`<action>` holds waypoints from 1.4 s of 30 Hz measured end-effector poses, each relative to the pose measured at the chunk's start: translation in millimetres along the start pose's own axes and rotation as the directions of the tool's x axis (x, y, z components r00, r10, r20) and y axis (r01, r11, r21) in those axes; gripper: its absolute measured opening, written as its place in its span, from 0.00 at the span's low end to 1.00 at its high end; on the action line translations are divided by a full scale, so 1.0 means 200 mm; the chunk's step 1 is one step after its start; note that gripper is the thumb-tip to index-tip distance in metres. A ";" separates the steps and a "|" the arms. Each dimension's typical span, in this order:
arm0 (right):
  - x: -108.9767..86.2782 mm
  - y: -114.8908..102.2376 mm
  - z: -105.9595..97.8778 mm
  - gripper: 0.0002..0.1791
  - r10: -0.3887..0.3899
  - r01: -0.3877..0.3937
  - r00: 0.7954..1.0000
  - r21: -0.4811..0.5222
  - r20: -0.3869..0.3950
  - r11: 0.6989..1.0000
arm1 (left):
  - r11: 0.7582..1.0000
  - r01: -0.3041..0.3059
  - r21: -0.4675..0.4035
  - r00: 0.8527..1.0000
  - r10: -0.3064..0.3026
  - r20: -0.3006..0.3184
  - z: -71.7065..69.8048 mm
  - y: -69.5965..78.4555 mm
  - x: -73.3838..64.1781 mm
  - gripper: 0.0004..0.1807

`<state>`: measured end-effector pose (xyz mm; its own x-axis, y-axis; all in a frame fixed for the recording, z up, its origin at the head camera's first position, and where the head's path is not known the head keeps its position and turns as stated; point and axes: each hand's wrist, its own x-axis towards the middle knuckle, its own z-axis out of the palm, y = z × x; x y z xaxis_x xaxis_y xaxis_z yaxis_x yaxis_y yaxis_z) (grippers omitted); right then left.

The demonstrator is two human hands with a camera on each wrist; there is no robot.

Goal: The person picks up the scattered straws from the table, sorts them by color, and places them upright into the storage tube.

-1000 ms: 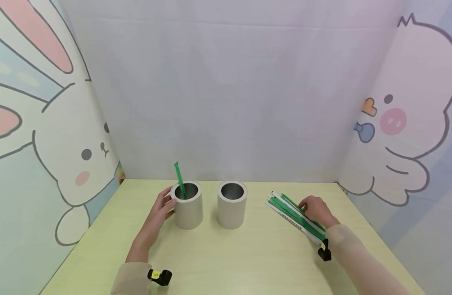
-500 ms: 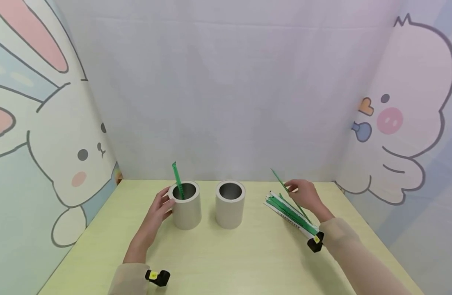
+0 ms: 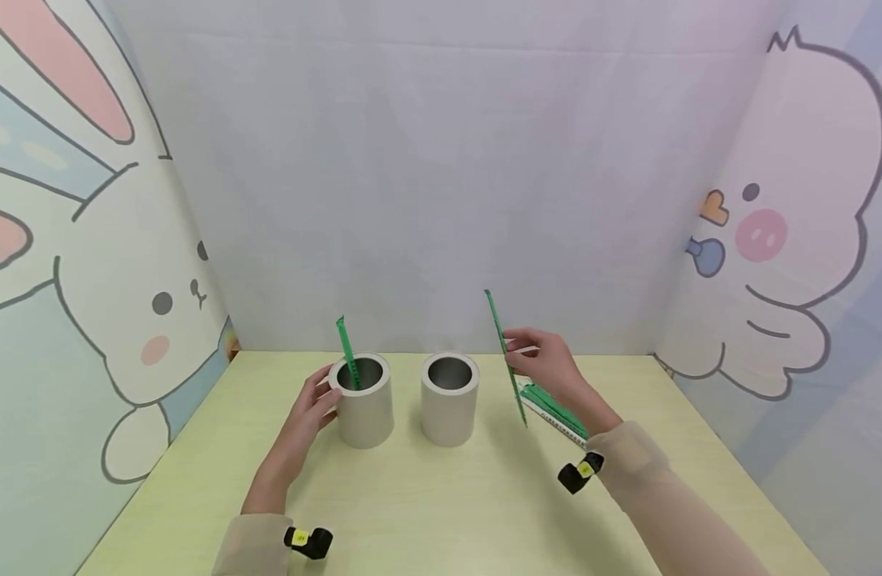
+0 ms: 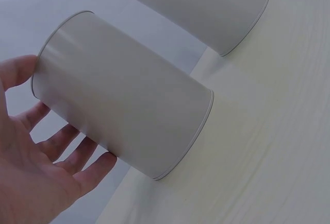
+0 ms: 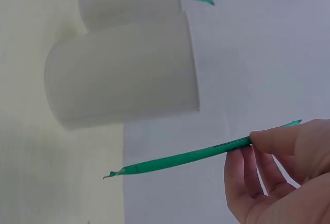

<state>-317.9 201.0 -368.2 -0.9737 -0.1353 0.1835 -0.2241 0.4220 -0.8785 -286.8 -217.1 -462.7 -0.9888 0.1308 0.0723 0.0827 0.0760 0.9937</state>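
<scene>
My left hand (image 3: 309,414) grips the side of the left white cylindrical cup (image 3: 366,420), thumb at the rim in the left wrist view. A thin green wrapped straw (image 3: 347,352) leans inside that cup, its top standing above the rim. To its right stands a second white cup (image 3: 450,416), upright, its dark inside showing. My right hand (image 3: 549,368) pinches another green straw in a printed wrapper (image 5: 180,159) between thumb and fingers. This straw is held in the air, nearly upright, right of the second cup, its lower end hanging free.
A pile of green and white wrapped straws (image 3: 556,412) lies on the pale wooden table (image 3: 426,512) at the right, partly hidden by my right hand and forearm. A grey-white curtain (image 3: 441,176) rises behind the table, with cartoon-printed panels at both sides.
My right hand has lifted a green straw from the pile, carried it left toward the second cup and tipped it nearly upright. My left hand stays at the left cup.
</scene>
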 end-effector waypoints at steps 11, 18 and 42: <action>0.09 -0.33 0.33 0.24 -0.080 0.085 0.996 0.361 -0.028 0.929 | 1.000 0.007 -0.003 1.000 -0.007 -0.002 -0.01 0.00 0.00 0.36; 0.18 -0.51 0.56 0.21 -0.182 0.201 0.980 0.434 -0.085 0.879 | 1.000 0.005 -0.003 1.000 -0.005 0.001 0.00 0.00 0.00 0.36; 0.29 -0.41 1.04 0.19 -0.185 0.200 0.979 0.228 -0.087 0.953 | 1.000 0.025 0.017 1.000 -0.025 0.008 -0.01 0.01 -0.01 0.39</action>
<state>-347.6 -27.7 -377.2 -0.9154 -0.1327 0.3799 -0.3987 0.1707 -0.9011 -285.6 -218.2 -459.9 -0.9895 0.1363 0.0470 0.0604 0.0960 0.9935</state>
